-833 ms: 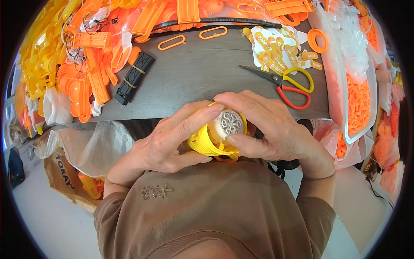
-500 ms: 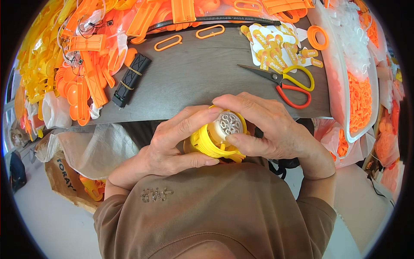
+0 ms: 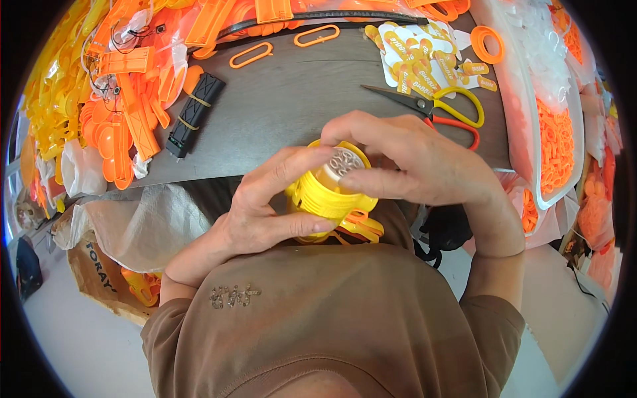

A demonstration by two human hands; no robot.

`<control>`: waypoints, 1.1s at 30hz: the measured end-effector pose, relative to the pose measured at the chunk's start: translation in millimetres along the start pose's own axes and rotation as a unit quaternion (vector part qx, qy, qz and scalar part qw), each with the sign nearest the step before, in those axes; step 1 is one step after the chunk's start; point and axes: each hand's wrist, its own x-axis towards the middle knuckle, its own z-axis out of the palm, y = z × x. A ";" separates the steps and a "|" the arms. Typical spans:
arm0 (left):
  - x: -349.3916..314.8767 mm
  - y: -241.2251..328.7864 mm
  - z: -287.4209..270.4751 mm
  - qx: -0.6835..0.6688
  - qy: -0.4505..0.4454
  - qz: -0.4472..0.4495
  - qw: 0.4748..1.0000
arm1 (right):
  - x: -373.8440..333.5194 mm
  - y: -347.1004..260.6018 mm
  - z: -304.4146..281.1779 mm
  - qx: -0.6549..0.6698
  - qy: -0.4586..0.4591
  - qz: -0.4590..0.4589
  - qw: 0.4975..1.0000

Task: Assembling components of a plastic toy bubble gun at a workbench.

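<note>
Between my hands, just off the table's near edge, is a yellow plastic housing (image 3: 325, 196), round and ribbed. A white piece with a pattern of small rings (image 3: 345, 161) sits in its open end, tilted up and to the right. My left hand (image 3: 269, 199) is wrapped round the housing's left side, thumb below and fingers above. My right hand (image 3: 411, 159) curves over the open end, its fingertips and thumb at the rim on either side of the ringed piece. Orange-yellow plastic parts (image 3: 360, 227) show under the housing, partly hidden.
On the grey table (image 3: 279, 99) lie scissors (image 3: 434, 106), a black battery-box-like block (image 3: 196, 114) with rubber bands, orange loops (image 3: 317, 35), stickers (image 3: 418, 60) and an orange ring (image 3: 488, 44). Orange parts (image 3: 126, 126) heap at left; a white bin (image 3: 541, 192) holds small orange pieces at right.
The housing has tilted further to the right and more orange-yellow plastic shows beneath it. My right hand has risen slightly at the rim. The left hand keeps its hold.
</note>
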 end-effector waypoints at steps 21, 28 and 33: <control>-3.7 -6.3 2.0 0.017 0.011 0.041 0.999 | 4.8 4.3 -9.2 0.033 -0.037 0.052 0.997; -4.1 -10.5 -2.7 0.057 -0.010 0.099 0.993 | 1.2 3.0 -2.2 0.028 -0.028 -0.006 0.999; -12.3 -13.9 9.7 -0.007 0.065 0.083 0.994 | -1.8 -0.5 2.3 0.018 -0.007 -0.056 0.998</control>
